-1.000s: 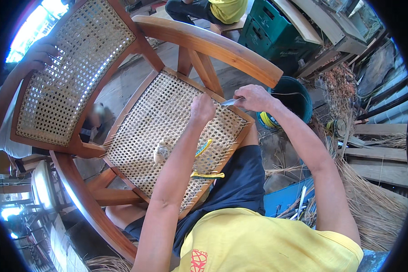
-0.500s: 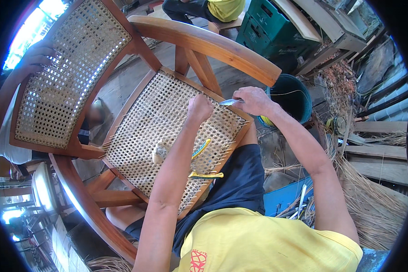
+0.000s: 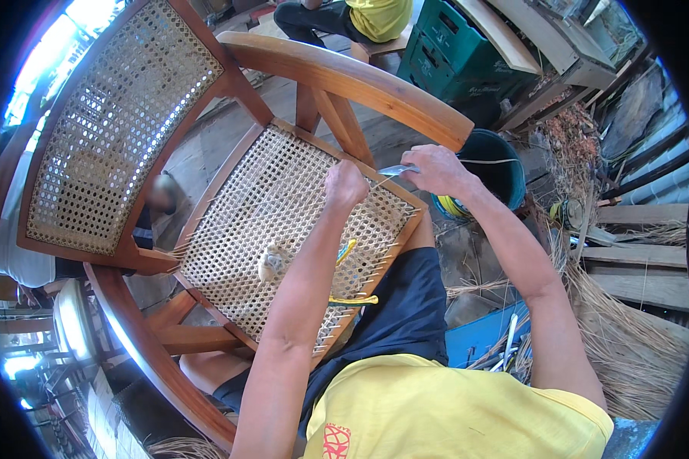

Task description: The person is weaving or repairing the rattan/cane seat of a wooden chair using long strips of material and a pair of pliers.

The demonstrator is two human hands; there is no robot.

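Wooden armchair [image 3: 352,80], one, polished reddish brown, tilted across the left and centre of the frame; woven cane backrest [image 3: 142,99] at upper left, woven cane seat [image 3: 233,195] at centre, with loose cane ends along its lower right edge. Green crates [image 3: 455,65], stacked, upper right of centre. Dry fibres [image 3: 628,348], long and straw-coloured, heaped at lower right. Bucket [image 3: 519,180], teal, right of centre, beside the armrest's end. Left hand [image 3: 345,183], above the seat's upper right part: fingers curled into a fist around a thin strand. Right hand [image 3: 438,170], just right of the seat's edge: fingers closed on a knife. Tool with yellow handles [image 3: 354,301], lying on the seat right of the left forearm, partly covered. Pale lump [image 3: 269,264], on the seat, left of that forearm. Knife [image 3: 394,170], blade pointing left toward the fist. Strand [image 3: 375,183], pale, running from fist to blade.
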